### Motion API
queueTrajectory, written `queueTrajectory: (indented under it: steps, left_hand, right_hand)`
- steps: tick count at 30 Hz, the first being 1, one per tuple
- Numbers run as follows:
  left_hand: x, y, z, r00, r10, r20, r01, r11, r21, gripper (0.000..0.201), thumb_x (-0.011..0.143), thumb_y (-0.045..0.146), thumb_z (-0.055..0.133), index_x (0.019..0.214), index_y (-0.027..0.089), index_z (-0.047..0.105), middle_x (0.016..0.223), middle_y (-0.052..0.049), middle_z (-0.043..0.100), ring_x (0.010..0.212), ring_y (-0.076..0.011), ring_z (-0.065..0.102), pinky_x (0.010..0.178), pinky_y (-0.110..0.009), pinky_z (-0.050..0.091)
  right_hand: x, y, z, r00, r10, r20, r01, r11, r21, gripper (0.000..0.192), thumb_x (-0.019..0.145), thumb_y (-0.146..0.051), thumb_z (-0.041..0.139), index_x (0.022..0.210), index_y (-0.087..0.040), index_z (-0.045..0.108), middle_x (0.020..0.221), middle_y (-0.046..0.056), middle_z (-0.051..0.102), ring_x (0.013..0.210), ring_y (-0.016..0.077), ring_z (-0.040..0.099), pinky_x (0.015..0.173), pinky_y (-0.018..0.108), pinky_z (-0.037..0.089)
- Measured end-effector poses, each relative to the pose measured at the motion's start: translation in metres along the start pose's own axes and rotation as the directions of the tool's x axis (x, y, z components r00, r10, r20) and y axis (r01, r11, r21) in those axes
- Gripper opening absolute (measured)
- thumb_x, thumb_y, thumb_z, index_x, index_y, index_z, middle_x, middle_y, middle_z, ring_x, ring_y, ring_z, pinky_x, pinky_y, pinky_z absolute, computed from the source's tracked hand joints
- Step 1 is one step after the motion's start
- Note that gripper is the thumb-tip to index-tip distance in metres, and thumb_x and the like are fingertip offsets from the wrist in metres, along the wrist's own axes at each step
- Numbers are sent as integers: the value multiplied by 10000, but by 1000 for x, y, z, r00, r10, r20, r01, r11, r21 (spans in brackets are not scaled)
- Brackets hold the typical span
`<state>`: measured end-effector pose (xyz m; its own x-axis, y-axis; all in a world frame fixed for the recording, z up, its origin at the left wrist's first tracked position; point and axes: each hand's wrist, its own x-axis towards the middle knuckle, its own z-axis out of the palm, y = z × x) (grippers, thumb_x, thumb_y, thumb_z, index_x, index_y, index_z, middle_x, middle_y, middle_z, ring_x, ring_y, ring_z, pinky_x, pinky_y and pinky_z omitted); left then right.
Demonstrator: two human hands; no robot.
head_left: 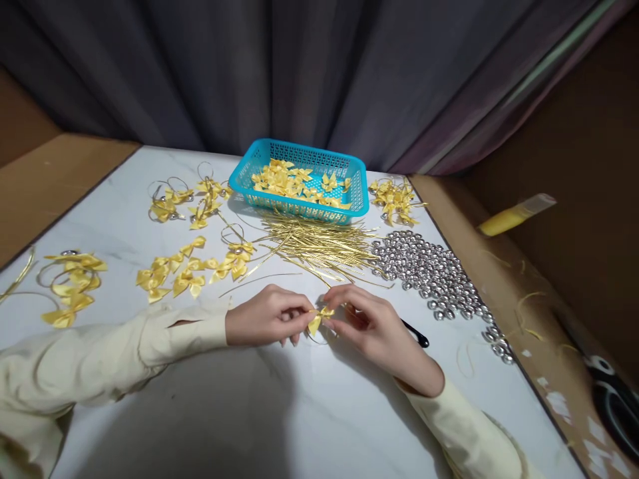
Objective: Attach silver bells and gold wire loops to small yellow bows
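Close to the middle of the table, a small yellow ribbon bow (315, 324) is held between my two hands. My left hand (272, 316) pinches its left side with thumb and index finger. From the right, my right hand (374, 327) has its fingertips closed at the bow's other side, with the fingers curved over it. A thin wire loop shows faintly below the bow. Beneath my right hand, a black-handled tool (418, 334) is partly hidden.
A blue basket (363, 193) holds yellow bows. Before it lie gold wire ties (319, 246), with silver beads or bells (434, 273) to the right. Bow clusters (74, 286) lie left, others (394, 199) far right. Scissors (616, 406) and a yellow tube (516, 214) are at the right.
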<state>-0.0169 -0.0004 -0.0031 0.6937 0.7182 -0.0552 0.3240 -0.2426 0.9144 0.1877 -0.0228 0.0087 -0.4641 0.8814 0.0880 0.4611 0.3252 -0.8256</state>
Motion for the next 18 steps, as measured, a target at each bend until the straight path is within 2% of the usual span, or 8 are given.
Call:
queueTrajectory:
  steps: [6, 11, 18]
  left_hand:
    - [1, -1, 0, 988, 147, -46, -139, 979, 150, 204, 854, 214, 467, 785, 115, 630, 533, 1, 628, 434, -53, 534, 447, -112, 411]
    - [0, -3, 1, 964, 260, -60, -235, 932, 275, 203, 865, 197, 456, 764, 125, 617, 543, 10, 610, 460, -56, 486, 487, -136, 390]
    - [-3, -4, 4, 889, 454, -61, -379, 803, 461, 228, 883, 177, 398, 813, 134, 610, 666, -28, 644, 542, -83, 535, 547, -173, 436]
  right_hand:
    - [-1, 1, 1, 998, 51, 26, -51, 999, -8, 80, 815, -169, 568, 889, -184, 541, 920, 19, 599, 555, 74, 400, 526, 213, 348]
    - [-1, -2, 0, 999, 21, 32, -20, 999, -31, 65, 839, -150, 518, 887, -177, 553, 890, 30, 599, 586, 86, 434, 549, 217, 361]
    - [-2, -6, -1, 1000, -11, 23, 12, 999, -39, 62, 838, -150, 505, 855, -170, 560, 849, 37, 600, 574, 88, 440, 530, 217, 351]
